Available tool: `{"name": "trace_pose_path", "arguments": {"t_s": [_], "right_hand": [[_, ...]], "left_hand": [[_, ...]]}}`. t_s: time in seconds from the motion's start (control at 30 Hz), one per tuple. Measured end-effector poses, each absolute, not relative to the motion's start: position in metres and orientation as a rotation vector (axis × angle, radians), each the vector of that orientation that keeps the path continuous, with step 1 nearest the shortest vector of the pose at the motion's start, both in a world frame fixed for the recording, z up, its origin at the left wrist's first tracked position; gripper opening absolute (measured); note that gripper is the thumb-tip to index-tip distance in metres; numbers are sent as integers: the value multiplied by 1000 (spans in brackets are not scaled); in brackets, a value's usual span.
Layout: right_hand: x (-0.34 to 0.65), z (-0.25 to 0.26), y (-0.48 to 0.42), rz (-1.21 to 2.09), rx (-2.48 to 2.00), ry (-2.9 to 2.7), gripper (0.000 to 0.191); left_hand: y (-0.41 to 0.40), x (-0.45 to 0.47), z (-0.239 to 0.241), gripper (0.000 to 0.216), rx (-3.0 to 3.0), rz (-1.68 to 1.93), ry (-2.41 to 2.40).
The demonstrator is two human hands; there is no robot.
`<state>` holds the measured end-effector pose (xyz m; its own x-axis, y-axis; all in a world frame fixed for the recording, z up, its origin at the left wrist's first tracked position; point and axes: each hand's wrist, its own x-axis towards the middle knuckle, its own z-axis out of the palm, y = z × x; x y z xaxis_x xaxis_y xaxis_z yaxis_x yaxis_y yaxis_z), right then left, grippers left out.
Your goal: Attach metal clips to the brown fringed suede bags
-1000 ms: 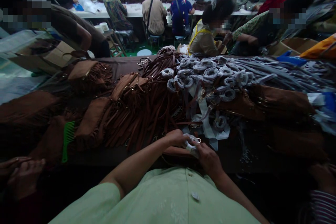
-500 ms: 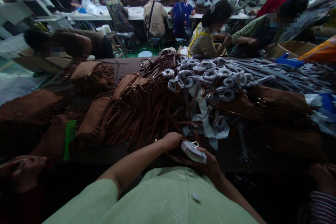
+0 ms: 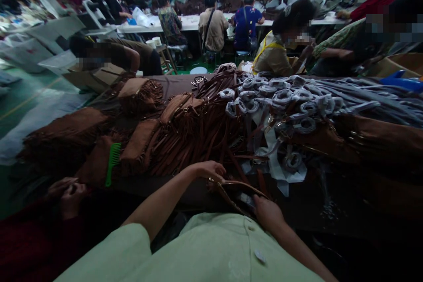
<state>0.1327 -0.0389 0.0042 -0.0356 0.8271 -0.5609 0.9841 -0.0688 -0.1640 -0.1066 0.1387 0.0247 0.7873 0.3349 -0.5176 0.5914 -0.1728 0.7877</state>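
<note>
Close to my body, a brown bag (image 3: pixel 228 194) gapes at its zipped top edge. My left hand (image 3: pixel 211 171) grips the bag at the left end of that opening, fingers curled. At the right side of the mouth, my right hand (image 3: pixel 268 212) is closed on a plastic-wrapped strap coil (image 3: pixel 246 199), its fingers partly hidden inside the bag. Only a pale piece of the coil shows within the opening. Just beyond my hands lies a heap of loose brown straps (image 3: pixel 185 152).
Plastic-wrapped strap coils (image 3: pixel 282 97) are piled at centre right. Fringed brown bags (image 3: pixel 140 139) and a green comb (image 3: pixel 113 163) lie on the left. A co-worker's hands (image 3: pixel 71 191) are at lower left. White plastic strips (image 3: pixel 272 141) hang among the coils.
The wrapped coil has gone from above the bag down into its opening, with my right hand. My left hand has shifted slightly left, onto the bag's edge. The view has turned left.
</note>
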Motion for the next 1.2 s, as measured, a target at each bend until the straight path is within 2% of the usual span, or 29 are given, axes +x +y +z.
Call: {"name": "trace_pose_path", "arguments": {"t_s": [0.07, 0.13, 0.27, 0.33, 0.67, 0.8, 0.97, 1.03, 1.2], "right_hand": [[132, 12, -35, -724, 1962, 1979, 35], [126, 23, -29, -683, 1980, 2071, 38], [97, 45, -8, -679, 2023, 2317, 17], [76, 50, 5, -690, 2000, 2481, 16], [36, 18, 19, -304, 1740, 2860, 14], [43, 18, 14, -479, 1877, 2914, 13], [54, 30, 7, -1028, 2303, 2770, 12], [70, 30, -3, -1152, 2441, 2686, 13], [136, 14, -52, -973, 2725, 2395, 19]], "left_hand": [[136, -129, 25, 64, 1762, -307, 691], [127, -142, 21, 56, 1775, -288, 727], [112, -145, 12, 30, 1818, -169, 873], [109, -144, 11, 25, 1816, -149, 888], [120, -145, 16, 21, 1489, -98, 789], [121, -146, 14, 33, 1422, -43, 756], [116, -145, 13, 44, 1289, 45, 650], [115, -149, 10, 45, 1267, 84, 654], [116, -169, 2, 48, 1321, 121, 836]]}}
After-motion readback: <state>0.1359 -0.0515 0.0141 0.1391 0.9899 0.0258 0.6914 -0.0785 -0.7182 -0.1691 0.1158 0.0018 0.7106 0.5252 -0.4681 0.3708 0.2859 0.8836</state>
